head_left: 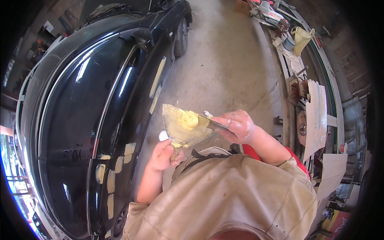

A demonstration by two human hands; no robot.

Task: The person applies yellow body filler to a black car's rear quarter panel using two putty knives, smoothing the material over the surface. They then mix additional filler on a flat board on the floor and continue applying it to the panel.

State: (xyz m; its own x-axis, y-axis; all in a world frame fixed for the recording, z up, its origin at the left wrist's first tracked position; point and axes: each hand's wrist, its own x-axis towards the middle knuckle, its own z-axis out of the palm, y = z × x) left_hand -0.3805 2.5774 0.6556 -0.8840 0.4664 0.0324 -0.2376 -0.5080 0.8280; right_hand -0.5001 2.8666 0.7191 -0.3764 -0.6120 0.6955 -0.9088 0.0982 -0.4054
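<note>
My left hand (pixel 163 155) grips a broad scraper (pixel 178 132) by its lower end, its blade tilted up in front of my body. Pale yellow paste (pixel 186 118) is smeared across the blade. My right hand (pixel 237 126), streaked with white residue, is closed on a narrower putty knife (pixel 217 126), whose end lies against the right part of the broad blade. A small white round object (pixel 163 135) shows just above my left hand; what it is I cannot tell. On the black car (pixel 72 132) to my left, pale yellow patches (pixel 157 78) run along the side panels.
The concrete floor (pixel 216 60) runs ahead beside the car's wheel (pixel 181 36). Along the right stands a long cluttered bench or rack with a yellow jug (pixel 301 42), a blue can (pixel 289 43), cardboard sheets (pixel 316 120) and metal parts. Something red (pixel 250 150) sits behind my right forearm.
</note>
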